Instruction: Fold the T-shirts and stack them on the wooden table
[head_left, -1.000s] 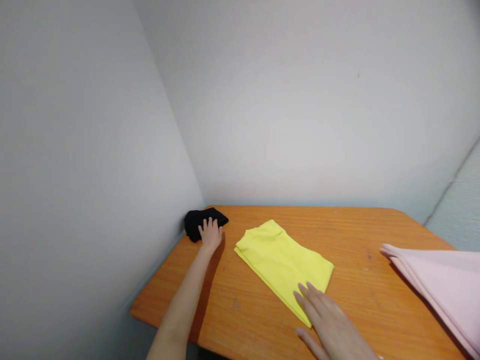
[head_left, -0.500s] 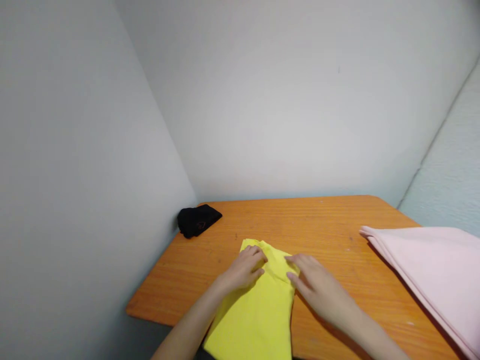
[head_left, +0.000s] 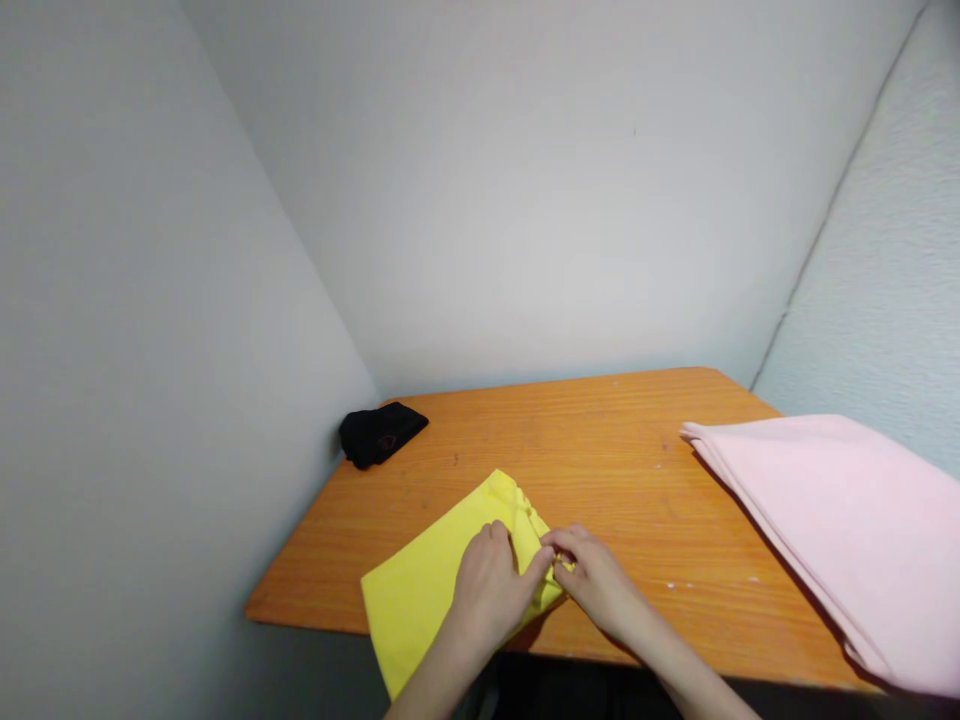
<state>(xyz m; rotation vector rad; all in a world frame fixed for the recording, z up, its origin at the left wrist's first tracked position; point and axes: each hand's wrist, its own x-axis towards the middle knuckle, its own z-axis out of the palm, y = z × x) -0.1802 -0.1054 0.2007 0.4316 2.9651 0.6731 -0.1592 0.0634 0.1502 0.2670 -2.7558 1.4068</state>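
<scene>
A yellow folded cloth (head_left: 420, 575) lies slantwise at the table's front edge, its near left part hanging over. The gathered, wrinkled end points to the far right. My left hand (head_left: 496, 578) rests on top of the cloth near that end, with its fingers curled into a fold and its thumb reaching toward my other hand. My right hand (head_left: 589, 575) pinches the cloth's right corner between thumb and fingers. Both hands nearly meet there. The left fingertips are partly hidden behind the hand.
The wooden table (head_left: 585, 430) stands in a corner against pale walls. A black folded cloth item (head_left: 381, 435) with a small reddish mark lies at its far left edge. A large folded pink cloth (head_left: 832, 530) covers the right side and reaches the front edge.
The yellow cloth has turned, its near end swinging left. My left hand has moved lower over it, and my right hand has closed on its corner. The view has shifted slightly.
</scene>
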